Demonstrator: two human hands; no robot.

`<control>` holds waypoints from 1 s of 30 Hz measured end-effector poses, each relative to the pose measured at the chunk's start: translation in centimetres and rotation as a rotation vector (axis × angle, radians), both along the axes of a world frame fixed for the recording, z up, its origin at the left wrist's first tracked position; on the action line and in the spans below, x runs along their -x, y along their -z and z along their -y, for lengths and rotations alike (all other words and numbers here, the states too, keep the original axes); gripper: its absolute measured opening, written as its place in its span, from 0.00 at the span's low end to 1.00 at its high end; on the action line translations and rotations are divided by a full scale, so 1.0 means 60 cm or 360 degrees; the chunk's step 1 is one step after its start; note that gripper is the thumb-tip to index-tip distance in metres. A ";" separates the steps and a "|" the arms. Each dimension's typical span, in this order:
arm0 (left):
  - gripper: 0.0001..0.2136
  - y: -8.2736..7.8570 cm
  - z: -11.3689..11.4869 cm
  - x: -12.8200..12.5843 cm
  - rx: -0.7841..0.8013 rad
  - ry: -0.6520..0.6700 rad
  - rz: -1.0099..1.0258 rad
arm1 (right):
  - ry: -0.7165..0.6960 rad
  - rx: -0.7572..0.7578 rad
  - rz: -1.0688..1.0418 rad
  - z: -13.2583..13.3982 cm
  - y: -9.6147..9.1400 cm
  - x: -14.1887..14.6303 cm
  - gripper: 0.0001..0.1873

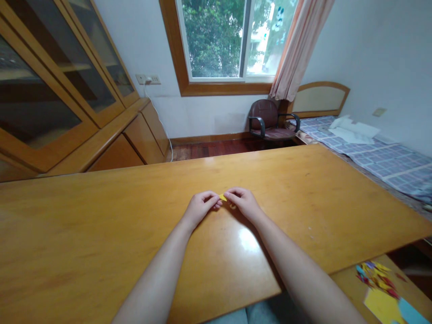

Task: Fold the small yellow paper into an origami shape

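I have the left hand (201,208) and the right hand (243,203) drawn close together at the centre of the frame, each pinched narrow on a small yellow piece (222,197) between them; its exact shape is too small for me to make out. Beneath them I see the broad wooden bench (101,225), which spans the frame. At lower right, past its edge, a heap of coloured pieces (378,276) lies near a yellow sheet (383,306) and a blue sheet (413,310). Farther out, I get a chair (270,119) right of centre, a bed (388,150) at the right, a window (216,40) at top centre and a glass-fronted cabinet (92,119) at upper left.
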State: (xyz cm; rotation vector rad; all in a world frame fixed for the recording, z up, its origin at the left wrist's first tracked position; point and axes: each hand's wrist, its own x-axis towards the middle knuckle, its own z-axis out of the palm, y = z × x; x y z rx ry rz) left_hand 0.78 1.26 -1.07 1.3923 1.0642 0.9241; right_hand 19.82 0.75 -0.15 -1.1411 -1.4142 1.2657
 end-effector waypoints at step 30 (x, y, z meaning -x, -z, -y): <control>0.13 -0.015 0.000 -0.006 -0.0061 -0.0073 -0.0074 | 0.0000 -0.0001 -0.0116 -0.003 0.017 0.004 0.16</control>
